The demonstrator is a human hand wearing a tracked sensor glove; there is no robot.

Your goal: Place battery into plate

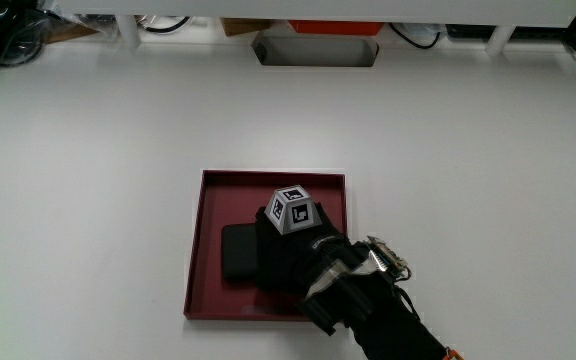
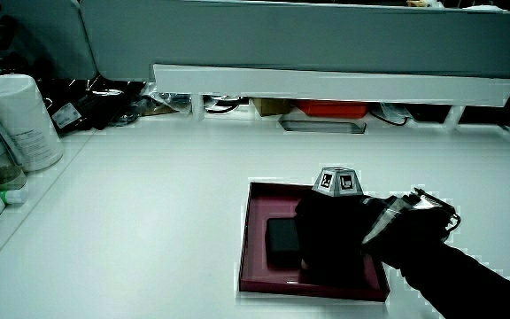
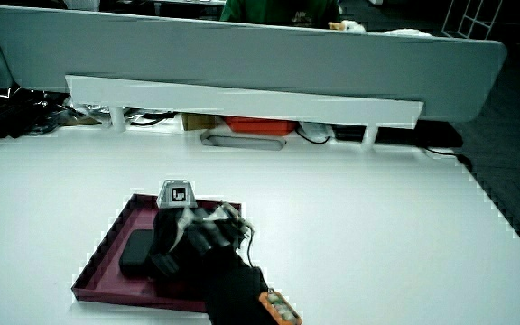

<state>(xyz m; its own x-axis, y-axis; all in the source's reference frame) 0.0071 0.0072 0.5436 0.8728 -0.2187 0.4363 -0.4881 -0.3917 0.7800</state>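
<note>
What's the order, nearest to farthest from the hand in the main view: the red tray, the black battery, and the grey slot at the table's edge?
1. Black battery: under the hand, inside the tray.
2. Red tray: beneath the hand, around the battery.
3. Grey slot: at the table's edge, farthest from the person.

The hand (image 1: 290, 250) covers part of the battery (image 1: 237, 253) & part of the plate (image 1: 213, 200), so the fingers can't be seen in any view. Can't tell if they touch the battery. The forearm (image 1: 393, 325) is cut off at the picture's edge. Stuff under the partition (image 2: 326, 40) is too small to name.
</note>
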